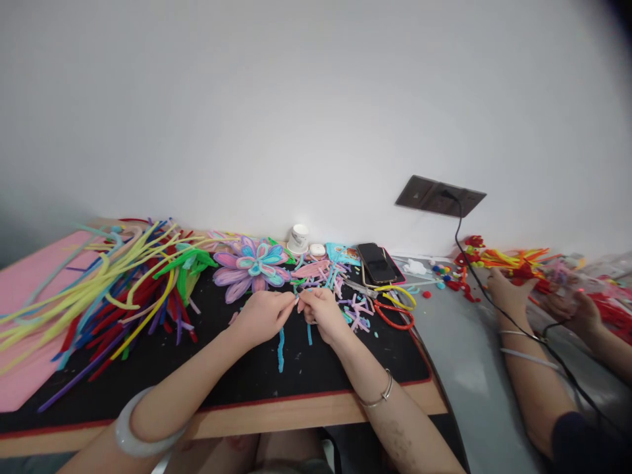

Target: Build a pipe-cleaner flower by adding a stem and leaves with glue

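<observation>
Above the black mat, my left hand [266,316] and my right hand [322,315] meet fingertip to fingertip, both closed in a pinch. A blue pipe cleaner [281,352] shows below the left hand, and a shorter blue piece [309,334] shows below the right. The fingers hide most of what they pinch; only a small pale-blue bit shows between them. Just behind my hands lies a pipe-cleaner flower [254,264] with looped purple, pink and blue petals. Scissors [360,288] with yellow and red handle loops nearby lie right of my right hand.
A heap of coloured pipe cleaners [133,283] covers the left side, partly over a pink sheet [29,355]. Cut pieces [358,313], a paper cup [298,238] and a phone [379,264] stand or lie behind. At right, another person's hands [513,293] work near a black cable [474,270].
</observation>
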A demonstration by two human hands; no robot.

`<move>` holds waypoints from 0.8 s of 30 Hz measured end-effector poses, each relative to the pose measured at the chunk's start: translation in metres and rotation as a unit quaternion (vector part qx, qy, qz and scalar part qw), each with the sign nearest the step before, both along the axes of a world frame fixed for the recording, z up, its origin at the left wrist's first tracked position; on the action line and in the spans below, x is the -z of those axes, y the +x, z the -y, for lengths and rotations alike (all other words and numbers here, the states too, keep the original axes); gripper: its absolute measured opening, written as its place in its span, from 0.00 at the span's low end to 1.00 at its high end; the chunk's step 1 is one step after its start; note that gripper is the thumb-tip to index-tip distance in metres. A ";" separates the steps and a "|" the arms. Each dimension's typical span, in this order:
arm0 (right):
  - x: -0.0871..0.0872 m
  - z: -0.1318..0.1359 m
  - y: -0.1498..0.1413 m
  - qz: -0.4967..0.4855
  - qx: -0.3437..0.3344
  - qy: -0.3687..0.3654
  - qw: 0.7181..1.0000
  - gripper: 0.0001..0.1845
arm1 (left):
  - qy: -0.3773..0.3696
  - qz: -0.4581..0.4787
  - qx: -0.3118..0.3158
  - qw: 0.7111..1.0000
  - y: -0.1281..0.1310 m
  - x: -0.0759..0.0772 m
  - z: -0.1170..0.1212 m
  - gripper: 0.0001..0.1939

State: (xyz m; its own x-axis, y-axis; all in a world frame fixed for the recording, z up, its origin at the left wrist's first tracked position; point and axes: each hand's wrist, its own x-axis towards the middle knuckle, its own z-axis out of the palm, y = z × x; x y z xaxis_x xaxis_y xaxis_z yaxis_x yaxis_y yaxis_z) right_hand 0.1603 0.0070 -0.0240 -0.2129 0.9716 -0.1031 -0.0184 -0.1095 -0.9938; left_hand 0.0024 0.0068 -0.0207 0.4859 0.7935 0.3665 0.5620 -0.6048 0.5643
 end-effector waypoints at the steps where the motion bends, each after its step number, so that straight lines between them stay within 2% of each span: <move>1: -0.001 0.000 0.000 -0.001 -0.002 0.001 1.000 0.18 | -0.016 0.011 -0.001 1.000 0.000 0.000 0.000 0.14; 3: -0.003 -0.001 0.003 -0.001 -0.011 0.013 1.000 0.18 | -0.123 0.073 0.015 0.990 0.001 -0.002 -0.001 0.15; 4: -0.005 -0.002 0.006 0.005 -0.021 0.033 0.999 0.18 | -0.199 0.118 0.032 0.972 0.001 -0.003 -0.001 0.16; 5: -0.007 -0.003 0.008 0.017 -0.036 0.063 0.997 0.18 | -0.277 0.167 0.051 0.945 0.001 -0.003 -0.002 0.17; 7: -0.011 -0.003 0.013 0.051 -0.076 0.136 0.986 0.19 | -0.405 0.258 0.091 0.872 0.001 -0.004 -0.002 0.18; 10: -0.016 -0.002 0.018 0.085 -0.123 0.202 0.968 0.20 | -0.511 0.341 0.125 0.779 0.002 -0.004 0.000 0.18; 12: -0.017 0.000 0.018 0.093 -0.124 0.210 0.965 0.21 | -0.533 0.360 0.130 0.754 0.002 -0.004 0.001 0.18; 14: -0.015 0.000 0.016 0.104 -0.100 0.212 0.967 0.21 | -0.509 0.362 0.117 0.772 0.003 -0.004 0.001 0.18; 17: -0.010 -0.001 0.012 0.100 -0.051 0.190 0.975 0.21 | -0.414 0.314 0.079 0.850 0.004 -0.006 0.000 0.17; 19: -0.007 -0.001 0.009 0.063 -0.031 0.145 0.987 0.21 | -0.330 0.243 0.054 0.910 0.005 -0.008 0.001 0.18; 21: -0.005 -0.001 0.005 0.022 -0.013 0.077 0.997 0.21 | -0.233 0.163 0.029 0.958 0.005 -0.008 0.002 0.19; 24: -0.006 0.001 0.001 0.006 0.007 0.007 1.000 0.20 | -0.070 0.034 -0.001 0.997 0.003 -0.006 0.003 0.18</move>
State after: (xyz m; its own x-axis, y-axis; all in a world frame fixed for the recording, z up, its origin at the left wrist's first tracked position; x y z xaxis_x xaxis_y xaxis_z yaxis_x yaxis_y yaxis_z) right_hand 0.1614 0.0056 -0.0177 -0.1977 0.9760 -0.0919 -0.0078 -0.0953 -0.9954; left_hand 0.0053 0.0035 -0.0150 0.4619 0.8402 0.2841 0.5210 -0.5162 0.6798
